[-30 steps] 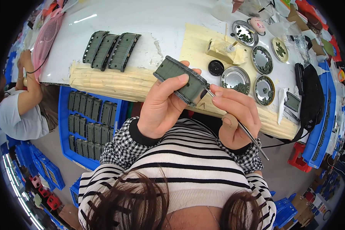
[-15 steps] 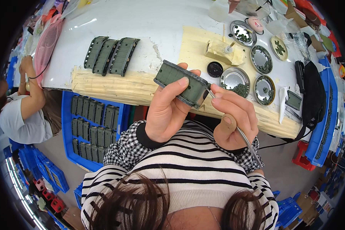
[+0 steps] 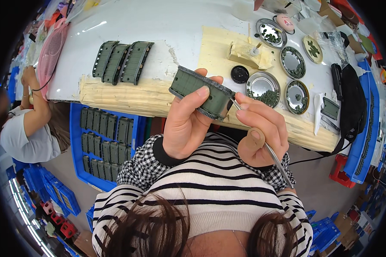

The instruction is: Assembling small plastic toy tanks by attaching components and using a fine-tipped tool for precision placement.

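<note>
I find the left hand (image 3: 184, 124) gripping the part (image 3: 218, 98), its long axis slanting down rightward to the tool (image 3: 278, 164) (contact unclear) pinched in the right hand (image 3: 263, 130).

I'm seeing a bare stretch of white table (image 3: 158, 21) running past the far side of three curved green pieces (image 3: 122, 63), a pink basket (image 3: 51, 55) bounding it on the left and a yellow block (image 3: 248, 55) on the right. A narrower gap is opening between those pieces and the held piece (image 3: 197, 88), which the left hand (image 3: 182, 122) is gripping. The right hand (image 3: 263, 132) is holding a metal rod (image 3: 273, 155) slantwise, obstructing the near middle. Farther right, I'm facing tight room: round dishes (image 3: 260, 81) are crowding together, a black lid (image 3: 239, 74) is sitting just beside them, and a black bag (image 3: 351, 103) is blocking the right edge.
</note>
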### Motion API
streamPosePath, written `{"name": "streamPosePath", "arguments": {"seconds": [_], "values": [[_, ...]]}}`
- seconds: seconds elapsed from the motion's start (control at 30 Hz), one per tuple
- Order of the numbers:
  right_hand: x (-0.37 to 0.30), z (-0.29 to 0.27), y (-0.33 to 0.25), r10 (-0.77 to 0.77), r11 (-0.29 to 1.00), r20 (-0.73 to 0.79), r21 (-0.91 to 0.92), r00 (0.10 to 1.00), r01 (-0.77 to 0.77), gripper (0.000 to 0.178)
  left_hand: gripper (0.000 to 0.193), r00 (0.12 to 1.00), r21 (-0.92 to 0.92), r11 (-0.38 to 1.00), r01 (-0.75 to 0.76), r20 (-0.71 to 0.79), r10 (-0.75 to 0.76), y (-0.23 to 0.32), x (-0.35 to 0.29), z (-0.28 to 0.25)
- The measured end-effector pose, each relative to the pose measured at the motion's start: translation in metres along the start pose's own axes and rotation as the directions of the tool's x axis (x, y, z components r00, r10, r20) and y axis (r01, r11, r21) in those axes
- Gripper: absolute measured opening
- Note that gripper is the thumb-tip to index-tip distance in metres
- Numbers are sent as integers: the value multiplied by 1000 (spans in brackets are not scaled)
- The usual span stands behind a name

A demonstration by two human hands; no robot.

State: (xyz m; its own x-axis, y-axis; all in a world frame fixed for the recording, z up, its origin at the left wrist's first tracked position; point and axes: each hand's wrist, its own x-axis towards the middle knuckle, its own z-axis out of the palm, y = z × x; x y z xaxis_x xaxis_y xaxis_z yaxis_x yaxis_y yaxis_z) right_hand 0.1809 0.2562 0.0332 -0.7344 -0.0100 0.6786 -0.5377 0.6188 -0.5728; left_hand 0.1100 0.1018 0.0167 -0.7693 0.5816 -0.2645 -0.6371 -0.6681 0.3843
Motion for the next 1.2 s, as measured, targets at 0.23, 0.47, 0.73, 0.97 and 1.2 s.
{"name": "streamPosePath", "arguments": {"seconds": [0.23,0.47,0.73,0.97,1.2], "values": [[-2,1,0,-4,1000,-29,5,1000,5,21,37,1000,8,1000,-5,20,5,-1,-1,0],[-4,3,3,-15,1000,-58,20,998,17,20,38,1000,26,999,-19,11,19,-2,-2,1],[-2,4,1,21,1000,-57,0,998,-21,19,37,999,46,999,-22,-27,23,-2,-1,2],[-7,-30,19,179,983,-196,-1,964,-183,14,39,998,174,984,-41,-39,49,14,1,-2],[-19,-55,52,412,885,-79,-202,908,-419,10,38,997,299,954,20,-72,1,16,8,1]]}}
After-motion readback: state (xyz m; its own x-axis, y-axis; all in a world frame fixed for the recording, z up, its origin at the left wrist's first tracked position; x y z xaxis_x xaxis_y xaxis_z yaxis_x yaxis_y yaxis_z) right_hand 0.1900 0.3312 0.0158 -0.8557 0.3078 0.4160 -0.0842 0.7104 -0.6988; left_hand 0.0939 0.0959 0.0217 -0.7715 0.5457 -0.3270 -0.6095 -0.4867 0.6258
